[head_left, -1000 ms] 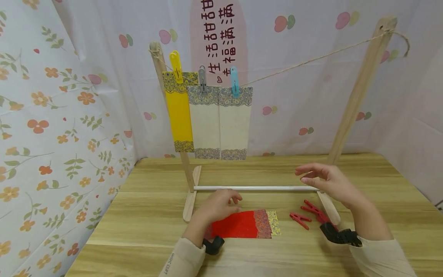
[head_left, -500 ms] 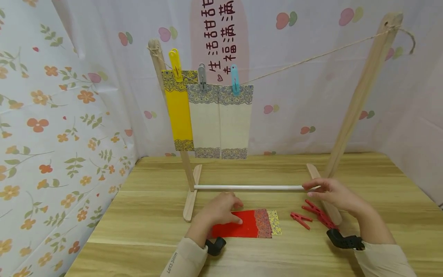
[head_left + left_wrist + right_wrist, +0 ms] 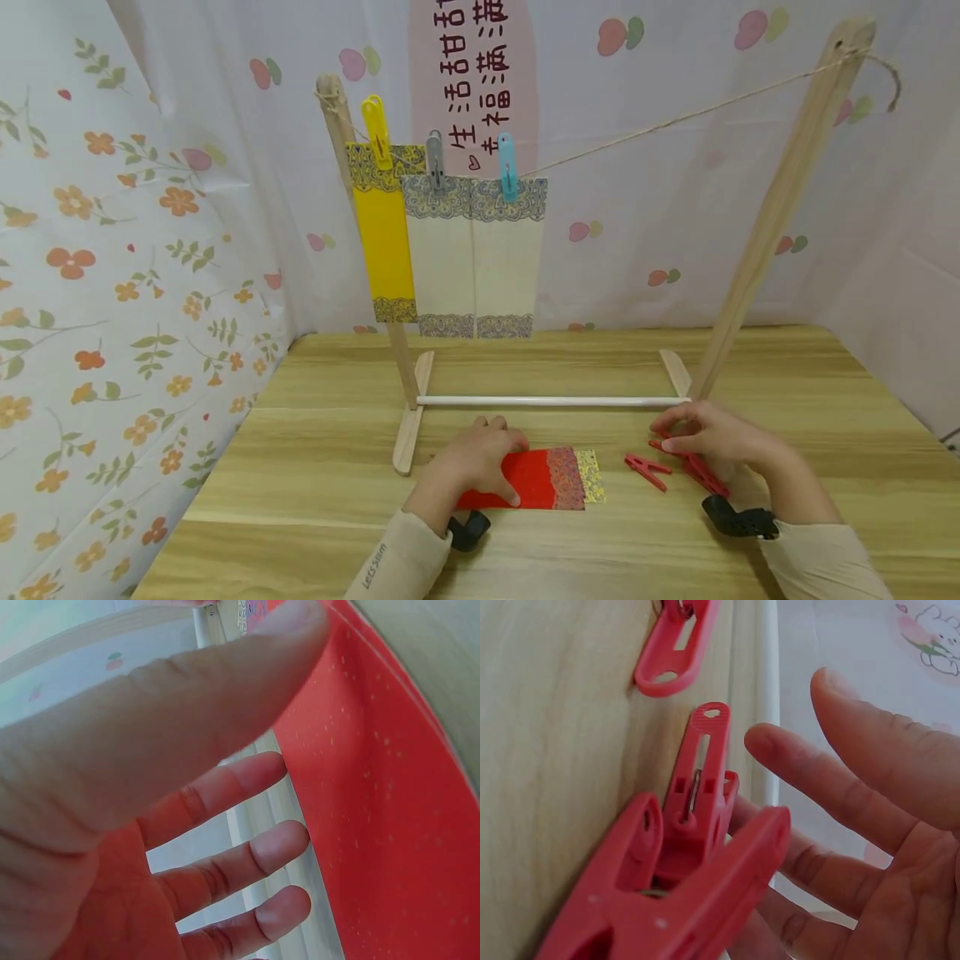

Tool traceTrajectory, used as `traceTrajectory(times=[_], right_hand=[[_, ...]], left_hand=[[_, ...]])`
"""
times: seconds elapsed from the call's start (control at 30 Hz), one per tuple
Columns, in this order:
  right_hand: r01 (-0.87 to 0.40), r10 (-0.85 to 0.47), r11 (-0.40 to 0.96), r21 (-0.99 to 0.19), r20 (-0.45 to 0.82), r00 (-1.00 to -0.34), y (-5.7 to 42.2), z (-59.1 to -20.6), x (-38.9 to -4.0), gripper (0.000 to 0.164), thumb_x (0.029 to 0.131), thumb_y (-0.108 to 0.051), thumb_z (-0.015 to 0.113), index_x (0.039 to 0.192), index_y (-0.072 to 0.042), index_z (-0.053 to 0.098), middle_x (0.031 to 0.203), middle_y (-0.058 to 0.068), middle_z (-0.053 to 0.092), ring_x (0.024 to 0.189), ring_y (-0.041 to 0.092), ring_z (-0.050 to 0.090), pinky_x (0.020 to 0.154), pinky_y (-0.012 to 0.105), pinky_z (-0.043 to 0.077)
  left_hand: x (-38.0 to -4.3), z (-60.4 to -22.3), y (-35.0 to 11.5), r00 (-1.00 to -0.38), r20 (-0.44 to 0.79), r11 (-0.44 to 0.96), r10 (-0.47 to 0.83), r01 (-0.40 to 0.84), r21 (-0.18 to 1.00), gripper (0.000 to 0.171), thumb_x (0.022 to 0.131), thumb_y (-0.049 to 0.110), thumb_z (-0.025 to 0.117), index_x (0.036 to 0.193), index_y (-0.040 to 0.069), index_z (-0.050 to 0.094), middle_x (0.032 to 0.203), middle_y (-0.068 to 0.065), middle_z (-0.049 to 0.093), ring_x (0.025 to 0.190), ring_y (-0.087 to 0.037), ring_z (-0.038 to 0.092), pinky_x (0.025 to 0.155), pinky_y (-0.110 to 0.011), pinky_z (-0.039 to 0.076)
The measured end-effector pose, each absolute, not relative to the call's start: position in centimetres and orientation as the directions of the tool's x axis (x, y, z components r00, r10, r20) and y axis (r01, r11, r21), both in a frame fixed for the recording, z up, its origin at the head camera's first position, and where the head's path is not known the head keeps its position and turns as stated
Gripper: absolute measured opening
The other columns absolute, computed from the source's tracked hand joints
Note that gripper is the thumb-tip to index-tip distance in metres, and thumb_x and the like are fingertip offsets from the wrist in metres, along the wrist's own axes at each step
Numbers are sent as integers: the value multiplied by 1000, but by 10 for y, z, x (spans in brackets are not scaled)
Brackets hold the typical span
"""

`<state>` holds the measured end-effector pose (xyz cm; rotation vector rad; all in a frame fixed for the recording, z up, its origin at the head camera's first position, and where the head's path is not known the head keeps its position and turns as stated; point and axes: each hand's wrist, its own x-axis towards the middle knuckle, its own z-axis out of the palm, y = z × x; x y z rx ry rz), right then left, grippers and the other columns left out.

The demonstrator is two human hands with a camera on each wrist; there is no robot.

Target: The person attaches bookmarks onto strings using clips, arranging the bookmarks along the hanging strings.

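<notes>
My left hand (image 3: 476, 458) is spread over a red card (image 3: 536, 479) with a patterned end, lying on a yellow patterned card (image 3: 591, 477). In the left wrist view, the thumb (image 3: 292, 637) lies over the red card's face, with fingertips (image 3: 281, 840) right at its edge. My right hand (image 3: 712, 433) reaches over red clothespins (image 3: 701, 473), thumb and fingers apart and nothing between them. The right wrist view shows a clothespin (image 3: 697, 780) close beside the fingers, with others nearer the camera and farther off. One red clothespin (image 3: 648, 472) lies apart, to the left of the right hand.
Behind the hands stands a wooden rack with a white bar (image 3: 555, 402) and a sagging string (image 3: 675, 118). On its left hang a yellow card (image 3: 384, 242) and two cream cards (image 3: 506, 267), held by yellow, grey and blue clothespins. A patterned curtain (image 3: 172, 292) borders the left.
My right hand has come down from above the rack's right foot to the red clothespins. My left hand has settled lower, its thumb moving down across the red card.
</notes>
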<state>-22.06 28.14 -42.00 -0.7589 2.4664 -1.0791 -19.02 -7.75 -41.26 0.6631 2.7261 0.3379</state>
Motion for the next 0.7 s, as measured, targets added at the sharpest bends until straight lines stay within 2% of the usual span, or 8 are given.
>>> traceTrajectory(times=[0.13,0.23,0.37,0.57,0.7], right_hand=[[-378,-605,574,-727,-64,-794,281,-425,-218,28,92,-12,70,113,7,68,110,19,68,93,-5,56,73,19,49],[-434,-622,571,-697,-23,-782,280,-427,-218,24,90,-12,71,108,3,72,104,13,67,91,-1,53,72,20,46],[-437,-624,578,-689,-28,-781,278,-427,-219,20,87,-13,74,101,2,74,99,9,65,88,1,52,72,21,45],[-414,-619,603,-682,-72,-782,276,-429,-218,9,81,-9,77,81,-4,70,89,2,60,81,0,47,67,21,40],[-414,-627,595,-690,-76,-775,276,-430,-218,10,82,-6,75,78,-4,66,84,-3,58,75,-2,46,65,21,40]], left_hand=[[-186,-412,-74,-844,-249,874,474,416,253,63,69,35,91,124,25,63,115,4,57,105,-18,48,89,-35,50],[-184,-411,-72,-852,-243,880,464,413,234,63,69,34,92,123,24,62,115,3,58,105,-18,48,89,-39,50],[-184,-410,-72,-861,-225,884,456,410,223,63,67,33,92,122,24,62,114,2,58,106,-19,48,89,-41,50],[-184,-411,-73,-859,-234,885,455,407,227,63,67,32,93,121,23,60,111,2,57,103,-18,47,88,-40,49],[-184,-411,-72,-857,-241,885,455,406,227,64,67,33,92,120,22,59,108,2,55,101,-17,47,87,-38,49]])
